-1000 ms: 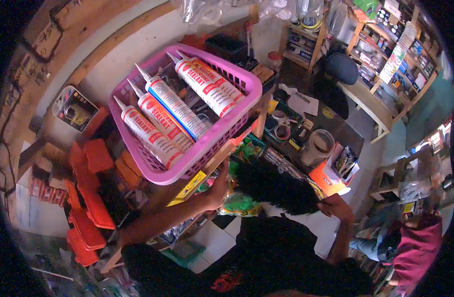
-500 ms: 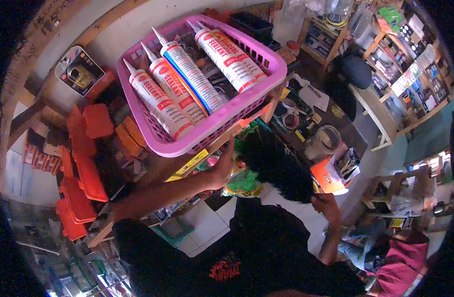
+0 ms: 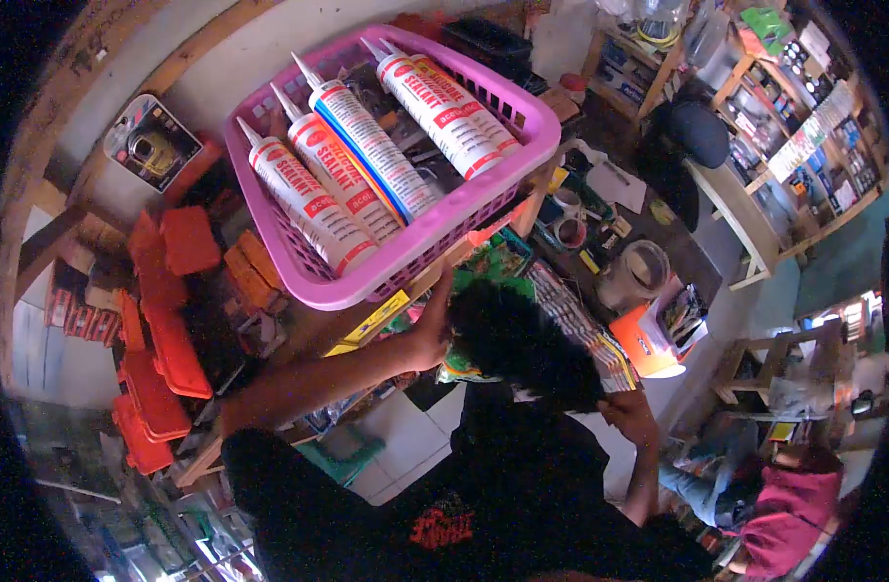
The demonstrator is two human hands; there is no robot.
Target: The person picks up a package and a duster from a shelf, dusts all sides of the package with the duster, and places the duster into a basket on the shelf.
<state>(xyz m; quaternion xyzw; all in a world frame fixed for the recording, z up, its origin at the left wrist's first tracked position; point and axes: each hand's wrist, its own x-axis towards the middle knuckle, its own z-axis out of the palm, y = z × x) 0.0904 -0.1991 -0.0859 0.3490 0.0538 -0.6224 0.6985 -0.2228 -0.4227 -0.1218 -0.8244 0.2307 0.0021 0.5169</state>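
A black fluffy duster (image 3: 522, 339) lies across the middle of the view, with smeared edges. My right hand (image 3: 630, 417) is closed at its lower right end; the handle is hidden. My left hand (image 3: 430, 330) is at the side of a green plastic packet (image 3: 461, 369), its fingers partly hidden behind it and the duster. The duster covers much of the packet. Beside the duster, a row of thin striped packs (image 3: 572, 312) stretches towards my right hand.
A pink basket (image 3: 415, 238) of sealant tubes (image 3: 313, 204) stands just beyond my left hand. Red-orange cases (image 3: 177, 344) are to the left. A plastic jar (image 3: 633, 274) and an orange box (image 3: 648, 339) are to the right. A person in a maroon shirt (image 3: 789, 504) is at lower right.
The duster has shifted left and down, uncovering the striped packs and covering more of the green packet. My right hand has dropped slightly; my left hand stays nearly in place.
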